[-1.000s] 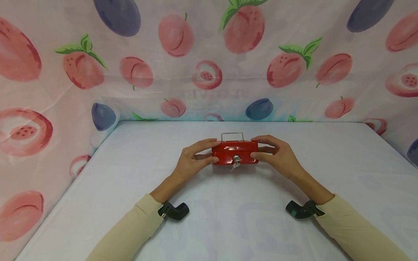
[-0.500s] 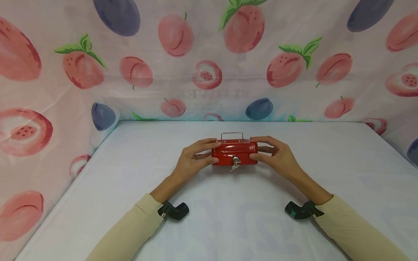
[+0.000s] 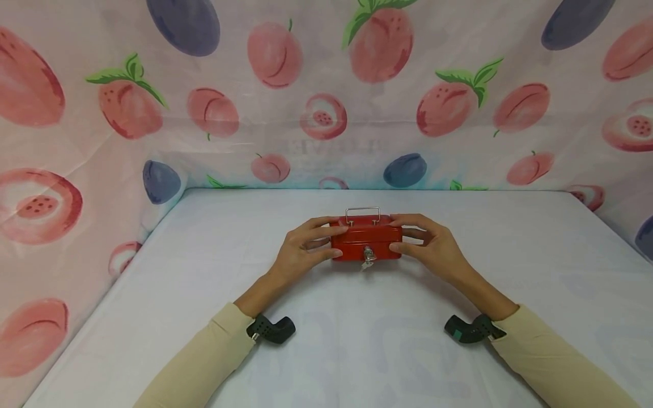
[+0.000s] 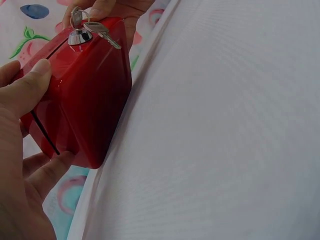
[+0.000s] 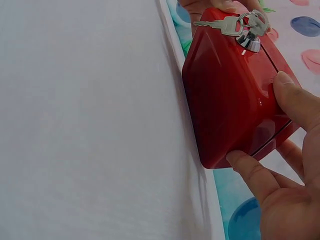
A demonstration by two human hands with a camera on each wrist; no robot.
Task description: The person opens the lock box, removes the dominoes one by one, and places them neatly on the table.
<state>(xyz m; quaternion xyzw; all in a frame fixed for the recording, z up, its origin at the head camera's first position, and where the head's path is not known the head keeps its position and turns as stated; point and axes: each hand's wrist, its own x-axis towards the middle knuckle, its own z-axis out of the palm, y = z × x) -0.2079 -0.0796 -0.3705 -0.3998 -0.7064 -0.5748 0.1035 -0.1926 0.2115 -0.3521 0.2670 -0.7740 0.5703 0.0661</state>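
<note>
The left hand (image 3: 298, 246) and the right hand (image 3: 437, 247) grip opposite ends of the red box (image 3: 363, 238); keys (image 5: 227, 25) hang from its front lock (image 5: 249, 43).

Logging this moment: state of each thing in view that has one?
Red box, held at both ends
Lid, closed
Handle, raised
Lock, key inserted; locked or not, can't tell
Keys, one in lock, one hanging from ring
Left hand, gripping box
Right hand, gripping box
</note>
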